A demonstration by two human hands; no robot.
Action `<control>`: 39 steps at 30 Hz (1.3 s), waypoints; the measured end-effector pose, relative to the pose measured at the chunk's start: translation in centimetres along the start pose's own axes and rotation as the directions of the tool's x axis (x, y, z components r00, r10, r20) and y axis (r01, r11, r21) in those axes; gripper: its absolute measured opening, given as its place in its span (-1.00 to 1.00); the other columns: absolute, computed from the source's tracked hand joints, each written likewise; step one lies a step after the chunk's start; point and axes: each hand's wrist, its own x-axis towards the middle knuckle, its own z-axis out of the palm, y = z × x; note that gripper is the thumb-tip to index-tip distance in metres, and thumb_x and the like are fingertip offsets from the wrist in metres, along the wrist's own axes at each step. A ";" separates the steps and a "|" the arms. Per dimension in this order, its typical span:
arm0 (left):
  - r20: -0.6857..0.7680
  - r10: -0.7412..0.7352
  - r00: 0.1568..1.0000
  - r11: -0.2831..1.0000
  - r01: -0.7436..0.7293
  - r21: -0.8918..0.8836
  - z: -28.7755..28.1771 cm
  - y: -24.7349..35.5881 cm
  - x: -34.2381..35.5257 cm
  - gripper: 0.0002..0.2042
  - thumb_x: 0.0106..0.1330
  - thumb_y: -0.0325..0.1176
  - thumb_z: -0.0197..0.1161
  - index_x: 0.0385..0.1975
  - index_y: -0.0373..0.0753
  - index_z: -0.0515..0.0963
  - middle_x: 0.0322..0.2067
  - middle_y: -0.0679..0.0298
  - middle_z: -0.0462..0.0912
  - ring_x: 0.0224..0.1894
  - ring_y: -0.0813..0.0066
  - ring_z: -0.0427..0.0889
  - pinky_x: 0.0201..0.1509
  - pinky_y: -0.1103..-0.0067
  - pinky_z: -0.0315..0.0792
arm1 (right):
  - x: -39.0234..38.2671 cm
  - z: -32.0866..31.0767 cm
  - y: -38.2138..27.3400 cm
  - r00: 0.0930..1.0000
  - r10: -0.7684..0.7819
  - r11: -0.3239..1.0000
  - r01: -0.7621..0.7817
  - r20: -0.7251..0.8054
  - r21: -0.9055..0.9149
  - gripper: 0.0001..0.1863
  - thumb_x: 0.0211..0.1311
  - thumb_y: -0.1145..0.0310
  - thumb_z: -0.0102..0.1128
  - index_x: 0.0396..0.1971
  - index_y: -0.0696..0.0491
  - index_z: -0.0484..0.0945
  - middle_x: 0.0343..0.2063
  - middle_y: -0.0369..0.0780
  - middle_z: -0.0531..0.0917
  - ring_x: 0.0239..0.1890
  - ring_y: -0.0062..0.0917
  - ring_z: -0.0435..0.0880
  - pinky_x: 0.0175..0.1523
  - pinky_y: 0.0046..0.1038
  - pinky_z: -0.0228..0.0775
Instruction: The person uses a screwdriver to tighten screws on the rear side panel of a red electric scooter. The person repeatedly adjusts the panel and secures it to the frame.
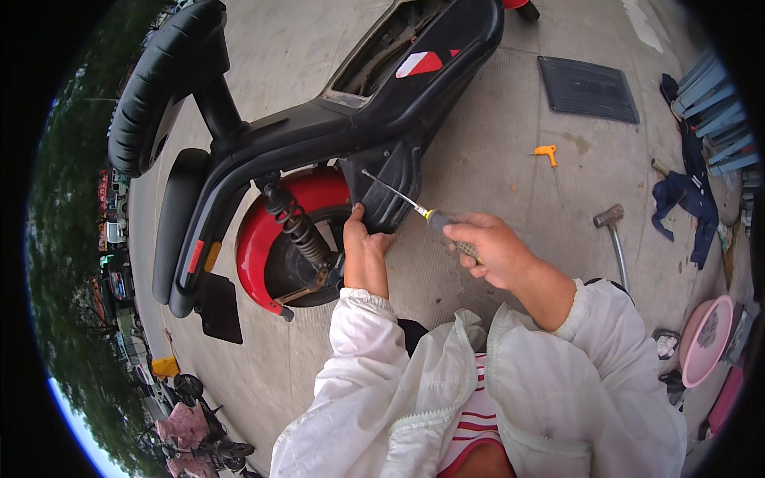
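Note:
A black side panel sits low on the body of a black scooter, beside the red rear fender. My left hand grips the panel's lower edge; its thumb is up, and most of its fingers are hidden. My right hand is closed round the grey and yellow handle of a screwdriver. The long shaft slants up and left, its tip at the panel's upper left part. Whether the tip sits in a screw is too small to tell. A coil-spring shock absorber stands left of my left hand.
Right of the scooter, an orange-handled tool, a hammer and a black mat lie on the concrete. Farther right are dark cloth, blue stacked stools and a pink basin. Parked bikes stand at lower left.

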 end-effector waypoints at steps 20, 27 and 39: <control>-0.036 -0.060 0.998 0.997 0.058 -0.042 0.5 0.4 -0.6 -0.68 0.42 -0.18 0.24 0.11 -0.08 0.52 0.22 0.24 0.52 0.30 0.15 0.42 0.45 0.03 0.02 | -0.7 0.7 2.3 0.889 -0.431 0.841 0.334 -0.153 -0.425 -0.65 0.35 0.19 0.26 -0.15 0.21 0.52 -0.39 -0.19 0.61 -0.62 -0.67 0.40 -0.53 -0.56 0.25; -0.060 -0.059 0.996 0.998 0.059 -0.017 0.2 0.3 -0.5 -0.68 0.39 -0.20 0.29 0.09 -0.06 0.54 0.23 0.22 0.49 0.30 0.11 0.40 0.42 0.01 0.10 | -2.2 1.5 1.1 0.959 -0.228 0.967 0.204 -0.170 -0.150 -0.50 0.44 -0.01 0.11 -0.25 0.24 0.53 -0.47 -0.20 0.61 -0.62 -0.67 0.39 -0.48 -0.54 0.31; -0.024 -0.041 0.999 0.998 0.040 -0.039 -0.1 0.3 -0.2 -0.67 0.41 -0.18 0.25 0.12 -0.07 0.52 0.28 0.19 0.43 0.32 0.11 0.37 0.42 -0.01 0.09 | -2.2 1.8 1.5 0.288 -0.927 -0.077 0.485 0.242 -0.871 -0.61 0.26 0.13 0.32 -0.08 0.10 0.55 -0.42 -0.08 0.61 -0.63 -0.21 0.47 -0.36 -0.23 0.44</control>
